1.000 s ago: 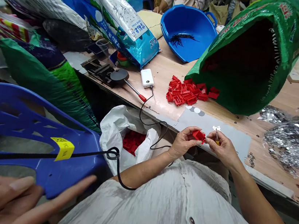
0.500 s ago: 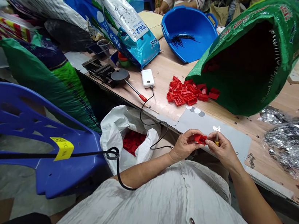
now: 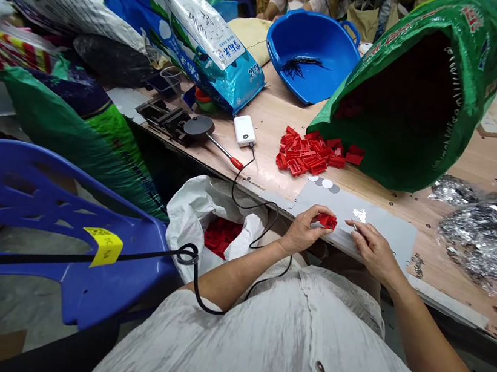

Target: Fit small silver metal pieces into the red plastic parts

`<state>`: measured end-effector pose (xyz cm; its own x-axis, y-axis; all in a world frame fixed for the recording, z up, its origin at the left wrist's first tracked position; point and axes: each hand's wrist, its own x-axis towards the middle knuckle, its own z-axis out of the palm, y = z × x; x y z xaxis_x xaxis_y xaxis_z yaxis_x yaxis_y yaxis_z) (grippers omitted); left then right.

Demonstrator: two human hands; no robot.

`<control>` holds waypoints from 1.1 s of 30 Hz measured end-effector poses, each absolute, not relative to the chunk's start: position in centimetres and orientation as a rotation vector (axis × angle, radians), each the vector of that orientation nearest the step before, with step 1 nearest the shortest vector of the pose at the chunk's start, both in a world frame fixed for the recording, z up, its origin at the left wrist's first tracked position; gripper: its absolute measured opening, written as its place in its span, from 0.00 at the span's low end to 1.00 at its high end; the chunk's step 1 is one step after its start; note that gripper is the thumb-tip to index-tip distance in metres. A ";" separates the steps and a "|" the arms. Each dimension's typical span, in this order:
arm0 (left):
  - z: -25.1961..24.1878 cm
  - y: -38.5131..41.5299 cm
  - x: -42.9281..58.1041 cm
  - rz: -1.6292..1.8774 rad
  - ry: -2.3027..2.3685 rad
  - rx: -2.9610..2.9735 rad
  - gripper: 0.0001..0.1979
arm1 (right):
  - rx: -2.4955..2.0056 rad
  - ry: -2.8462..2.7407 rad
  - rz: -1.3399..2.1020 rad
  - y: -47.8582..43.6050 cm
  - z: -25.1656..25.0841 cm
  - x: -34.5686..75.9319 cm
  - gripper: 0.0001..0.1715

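Note:
My left hand (image 3: 304, 231) pinches a small red plastic part (image 3: 328, 221) at the near edge of the wooden table (image 3: 484, 165). My right hand (image 3: 371, 246) rests just to the right on a grey sheet (image 3: 384, 227), fingers curled round a thin tool that barely shows. A tiny silver piece (image 3: 359, 214) lies on the sheet just above my right hand. A pile of the same red parts (image 3: 312, 152) lies farther back, spilling from a big green sack (image 3: 416, 92).
A blue basin (image 3: 312, 51) with black bits stands at the back, another person seated behind it. A white power bank (image 3: 244, 129) with black cable, a black hand press (image 3: 183, 124), silver scrap (image 3: 480, 232), a white bag of red parts (image 3: 219, 231) and a blue chair (image 3: 55, 227) surround me.
My right hand has dropped from the red part onto the grey sheet. Another person's hand at lower left has left the view. My left hand still holds the red part.

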<state>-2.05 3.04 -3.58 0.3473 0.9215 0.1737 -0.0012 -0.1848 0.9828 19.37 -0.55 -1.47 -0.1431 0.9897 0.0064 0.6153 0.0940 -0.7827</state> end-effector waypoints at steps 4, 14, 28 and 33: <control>-3.5 3.6 -2.3 0.917 0.961 1.686 0.17 | -1.637 -1.909 0.796 -0.8 -1.2 19.0 0.18; -4.0 4.7 -2.3 0.859 0.880 1.887 0.20 | -1.582 -2.124 0.618 -0.1 -1.7 18.7 0.13; -4.2 5.0 -2.2 0.821 0.893 1.894 0.20 | -1.682 -2.187 0.526 -0.2 -2.2 17.2 0.11; -4.1 5.1 -2.0 0.805 0.899 1.830 0.18 | -1.830 -2.153 0.475 -0.2 -1.8 15.9 0.12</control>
